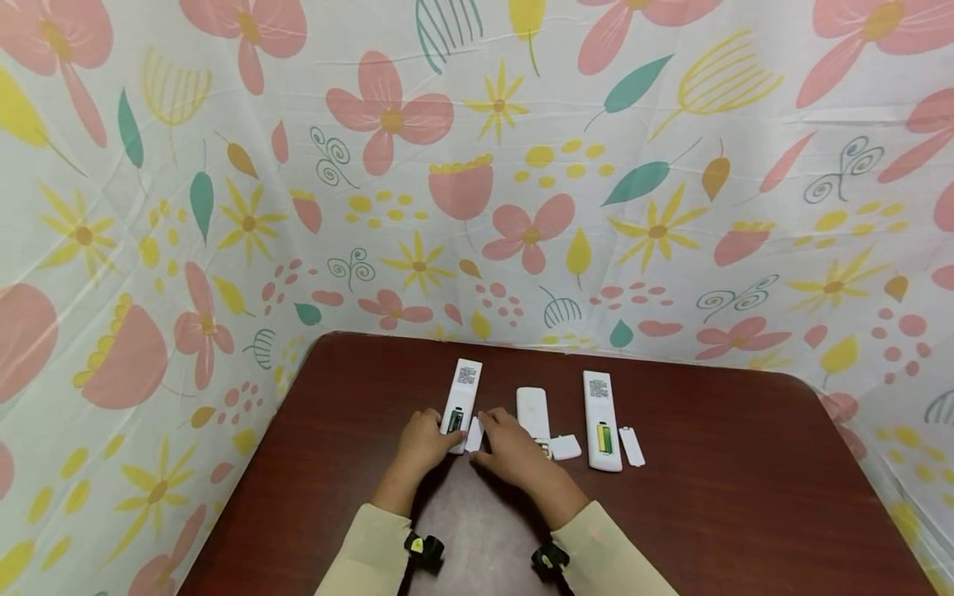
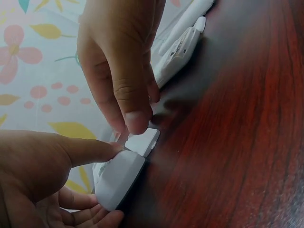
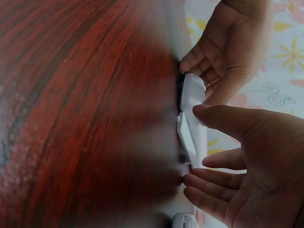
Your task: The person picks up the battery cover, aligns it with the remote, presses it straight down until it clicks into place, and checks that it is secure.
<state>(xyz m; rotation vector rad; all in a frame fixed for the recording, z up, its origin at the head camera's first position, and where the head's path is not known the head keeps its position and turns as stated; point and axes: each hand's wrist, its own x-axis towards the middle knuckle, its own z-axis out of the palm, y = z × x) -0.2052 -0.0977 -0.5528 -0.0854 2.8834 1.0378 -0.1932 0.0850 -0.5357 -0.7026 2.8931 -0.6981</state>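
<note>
A white remote control [image 1: 463,389] lies back side up, its battery bay uncovered and a dark battery [image 1: 455,420] showing inside. My left hand [image 1: 423,447] grips its near end, thumb on the right side and fingers along the left. Beside that remote is a small white battery cover [image 1: 474,434], tilted against its edge in the right wrist view. Over this cover reaches my right hand [image 1: 516,447], thumb and fingers spread apart around its two ends, fingertips right at it. In the left wrist view the right thumb hangs just above the cover [image 2: 142,141].
A second white remote [image 1: 532,411] lies in the middle, a loose square cover [image 1: 565,448] at its near end. To the right is a third remote [image 1: 599,406] with a green and yellow battery [image 1: 604,439], its cover [image 1: 632,447] alongside. The brown table [image 1: 715,497] meets flowered cloth behind.
</note>
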